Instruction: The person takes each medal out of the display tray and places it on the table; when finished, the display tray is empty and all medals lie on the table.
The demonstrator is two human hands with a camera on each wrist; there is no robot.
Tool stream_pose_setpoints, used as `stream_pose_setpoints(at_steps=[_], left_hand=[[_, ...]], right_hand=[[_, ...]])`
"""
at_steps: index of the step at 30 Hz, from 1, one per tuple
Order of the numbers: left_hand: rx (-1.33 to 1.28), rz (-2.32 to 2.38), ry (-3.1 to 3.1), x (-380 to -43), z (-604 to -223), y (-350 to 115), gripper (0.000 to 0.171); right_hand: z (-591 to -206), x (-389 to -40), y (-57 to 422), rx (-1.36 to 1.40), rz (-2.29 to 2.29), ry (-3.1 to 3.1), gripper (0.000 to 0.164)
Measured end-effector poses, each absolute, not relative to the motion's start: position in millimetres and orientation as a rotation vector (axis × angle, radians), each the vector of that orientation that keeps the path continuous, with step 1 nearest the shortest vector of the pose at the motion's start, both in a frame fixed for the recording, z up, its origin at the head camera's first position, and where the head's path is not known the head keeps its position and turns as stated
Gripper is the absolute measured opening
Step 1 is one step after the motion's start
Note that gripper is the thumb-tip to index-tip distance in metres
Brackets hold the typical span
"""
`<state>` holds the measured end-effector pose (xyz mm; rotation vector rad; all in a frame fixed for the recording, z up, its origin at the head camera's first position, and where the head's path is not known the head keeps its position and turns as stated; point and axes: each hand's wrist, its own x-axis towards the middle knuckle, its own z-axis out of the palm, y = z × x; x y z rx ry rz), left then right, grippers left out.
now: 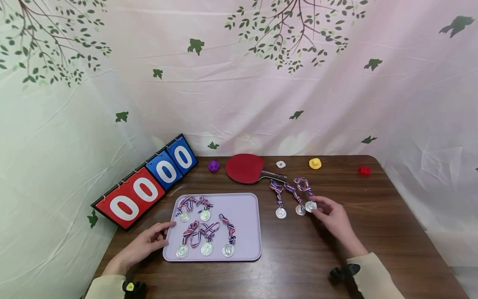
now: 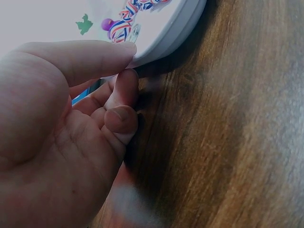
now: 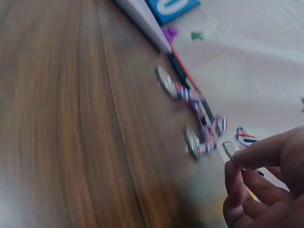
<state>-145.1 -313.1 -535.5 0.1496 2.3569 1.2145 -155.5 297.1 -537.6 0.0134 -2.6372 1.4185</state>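
Observation:
My right hand (image 1: 334, 218) pinches a silver medal (image 1: 310, 206) between thumb and fingers. Its striped ribbon trails away across the table, and the disc stands tilted in the right wrist view (image 3: 231, 151). Just left of it lie two more silver medals with bunched red, white and blue ribbons, a nearer medal (image 1: 300, 209) and a farther medal (image 1: 281, 213). My left hand (image 1: 143, 245) grips the left rim of a lilac tray (image 1: 246, 228), thumb and fingertips at its edge. On the tray several silver medals (image 1: 207, 248) lie in two rows.
A flip scoreboard (image 1: 147, 182) showing zeros stands at the left. Along the back are a purple rubber duck (image 1: 213, 166), a red table tennis paddle (image 1: 244, 169), a small white piece (image 1: 281, 164), a yellow duck (image 1: 315, 163) and a red block (image 1: 364, 170). A printed cloth (image 1: 239, 104) hangs behind the table.

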Motion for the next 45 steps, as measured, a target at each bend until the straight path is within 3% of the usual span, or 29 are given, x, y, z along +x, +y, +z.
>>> stream_pose_setpoints(at_steps=[13, 29, 33, 45], left_hand=[[0.138, 1.216, 2.353, -144, -535, -313, 0.052], [0.150, 1.215, 2.359, -144, -534, -312, 0.051], [0.152, 1.213, 2.360, -144, -534, -313, 0.051], [0.147, 1.224, 2.360, -144, -535, -312, 0.051]], right_hand=[[-542, -155, 321, -0.026, 0.938, -2.863, 0.037], [-540, -154, 315, -0.043, 0.853, -2.820, 0.034], [-533, -154, 298, -0.019, 0.900, -2.741, 0.032], [-521, -148, 184, 0.567, 1.098, -2.680, 0.021]])
